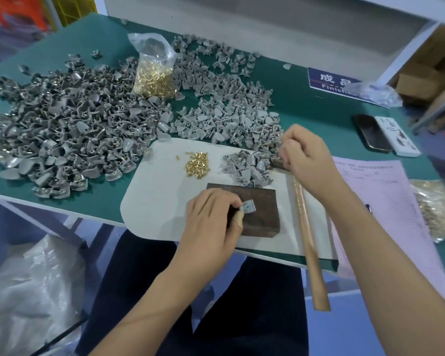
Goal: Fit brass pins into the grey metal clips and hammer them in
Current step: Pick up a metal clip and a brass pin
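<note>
My left hand (211, 219) pinches one grey metal clip (248, 207) between thumb and fingers and holds it on the dark block (257, 219). My right hand (307, 160) is curled over the head end of the wooden-handled hammer (308, 242), beside a small heap of grey clips (244, 165); what its fingertips hold is hidden. A little pile of loose brass pins (197, 164) lies on the white mat (159, 191) above the block.
Big heaps of grey clips (70, 129) cover the green table (308, 104) to the left and behind. An open plastic bag of brass pins (153, 73) stands at the back. A phone (373, 132), a white remote (396, 136) and a pink sheet (385, 201) lie on the right.
</note>
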